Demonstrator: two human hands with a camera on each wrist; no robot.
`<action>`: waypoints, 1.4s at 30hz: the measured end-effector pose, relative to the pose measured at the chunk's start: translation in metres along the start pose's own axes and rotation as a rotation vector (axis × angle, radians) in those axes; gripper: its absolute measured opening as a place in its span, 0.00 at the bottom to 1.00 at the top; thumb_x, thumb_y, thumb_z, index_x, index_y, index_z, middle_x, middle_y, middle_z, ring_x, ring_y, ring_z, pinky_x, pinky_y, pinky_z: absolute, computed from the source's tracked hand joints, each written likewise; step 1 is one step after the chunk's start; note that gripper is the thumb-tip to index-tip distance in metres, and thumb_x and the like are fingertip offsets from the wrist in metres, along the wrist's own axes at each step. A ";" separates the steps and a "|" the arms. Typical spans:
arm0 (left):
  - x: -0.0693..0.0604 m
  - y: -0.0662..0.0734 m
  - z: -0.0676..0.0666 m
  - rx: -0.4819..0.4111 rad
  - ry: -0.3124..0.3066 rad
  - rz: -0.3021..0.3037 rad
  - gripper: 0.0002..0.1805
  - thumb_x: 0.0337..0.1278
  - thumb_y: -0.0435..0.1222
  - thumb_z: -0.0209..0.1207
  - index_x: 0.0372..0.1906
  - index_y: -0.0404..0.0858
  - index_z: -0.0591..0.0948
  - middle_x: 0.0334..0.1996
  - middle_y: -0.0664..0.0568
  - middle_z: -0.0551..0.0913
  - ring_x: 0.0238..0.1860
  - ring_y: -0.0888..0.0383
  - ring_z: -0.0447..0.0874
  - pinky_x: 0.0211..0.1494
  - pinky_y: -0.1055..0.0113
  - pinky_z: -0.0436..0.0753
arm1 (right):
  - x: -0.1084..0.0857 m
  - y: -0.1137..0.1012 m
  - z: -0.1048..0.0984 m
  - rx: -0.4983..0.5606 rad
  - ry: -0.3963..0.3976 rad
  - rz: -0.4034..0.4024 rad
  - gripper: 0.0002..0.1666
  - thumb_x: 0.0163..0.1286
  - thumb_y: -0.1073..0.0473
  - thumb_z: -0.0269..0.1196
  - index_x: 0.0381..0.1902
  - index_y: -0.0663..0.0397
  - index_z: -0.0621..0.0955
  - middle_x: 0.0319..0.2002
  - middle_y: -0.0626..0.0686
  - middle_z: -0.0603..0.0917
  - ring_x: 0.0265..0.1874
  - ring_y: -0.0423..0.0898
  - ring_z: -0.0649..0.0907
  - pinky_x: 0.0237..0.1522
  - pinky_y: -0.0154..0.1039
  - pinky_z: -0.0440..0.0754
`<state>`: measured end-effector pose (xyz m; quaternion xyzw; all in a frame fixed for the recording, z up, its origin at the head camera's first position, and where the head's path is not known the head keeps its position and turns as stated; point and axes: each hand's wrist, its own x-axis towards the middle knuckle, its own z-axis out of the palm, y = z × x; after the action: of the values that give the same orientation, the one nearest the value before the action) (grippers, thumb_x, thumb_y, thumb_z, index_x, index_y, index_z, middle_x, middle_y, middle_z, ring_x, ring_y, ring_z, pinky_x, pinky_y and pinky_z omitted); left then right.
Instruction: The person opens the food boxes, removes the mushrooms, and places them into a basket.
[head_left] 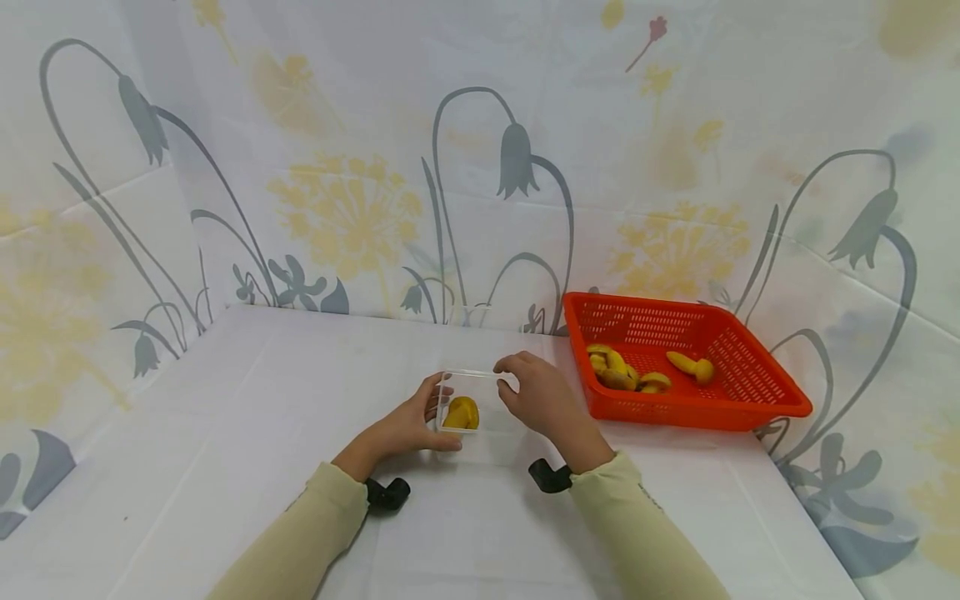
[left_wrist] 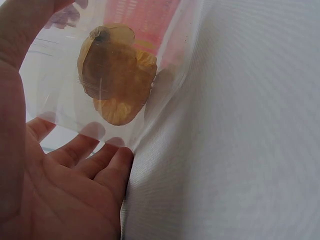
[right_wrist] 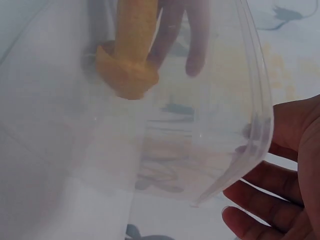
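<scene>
A clear plastic container [head_left: 472,372] sits on the white table between the two hands, with yellow mushroom [head_left: 461,412] inside near its left end. My left hand [head_left: 408,423] grips the container's left side, fingers at the far side and thumb at the near side. In the left wrist view, the brownish-yellow mushroom [left_wrist: 117,75] shows through the clear wall. My right hand [head_left: 542,396] holds the container's far right corner by the rim. Through the plastic in the right wrist view, a mushroom [right_wrist: 130,70] shows its stem and cap, with left-hand fingers behind it.
A red perforated basket [head_left: 675,408] stands on the right side of the white table [head_left: 247,400], holding several yellow mushrooms [head_left: 618,372] at its left and a single one [head_left: 692,367] further right. A flower-patterned cloth [head_left: 375,125] hangs behind the table.
</scene>
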<state>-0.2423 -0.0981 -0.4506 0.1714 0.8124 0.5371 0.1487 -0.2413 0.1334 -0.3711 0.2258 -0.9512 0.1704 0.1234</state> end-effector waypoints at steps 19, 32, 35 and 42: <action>0.000 -0.001 0.000 0.024 0.008 0.000 0.62 0.43 0.44 0.75 0.77 0.50 0.43 0.75 0.48 0.58 0.76 0.49 0.55 0.77 0.52 0.59 | 0.009 -0.016 0.019 0.037 -0.188 -0.061 0.16 0.66 0.56 0.65 0.51 0.52 0.82 0.47 0.53 0.85 0.44 0.50 0.83 0.51 0.47 0.84; -0.001 -0.001 -0.001 0.009 0.005 0.031 0.62 0.42 0.42 0.75 0.76 0.49 0.44 0.74 0.46 0.59 0.76 0.48 0.55 0.76 0.52 0.59 | 0.019 -0.022 0.027 -0.013 -0.333 -0.034 0.20 0.67 0.52 0.62 0.53 0.54 0.83 0.48 0.53 0.87 0.46 0.50 0.84 0.52 0.46 0.84; -0.002 0.000 -0.001 0.005 0.002 0.032 0.62 0.42 0.42 0.75 0.76 0.49 0.44 0.74 0.46 0.59 0.76 0.48 0.55 0.76 0.52 0.59 | 0.021 -0.023 0.028 -0.054 -0.361 -0.038 0.20 0.68 0.50 0.62 0.53 0.54 0.83 0.47 0.52 0.87 0.45 0.49 0.84 0.51 0.45 0.84; -0.001 -0.001 -0.001 0.001 -0.005 0.043 0.62 0.41 0.42 0.76 0.76 0.48 0.44 0.74 0.45 0.59 0.76 0.47 0.54 0.77 0.52 0.58 | 0.025 -0.027 0.029 -0.096 -0.424 -0.047 0.19 0.66 0.48 0.62 0.50 0.51 0.84 0.38 0.48 0.87 0.30 0.43 0.80 0.38 0.40 0.84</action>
<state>-0.2421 -0.1001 -0.4510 0.1903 0.8083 0.5396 0.1389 -0.2550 0.0903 -0.3830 0.2725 -0.9574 0.0709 -0.0648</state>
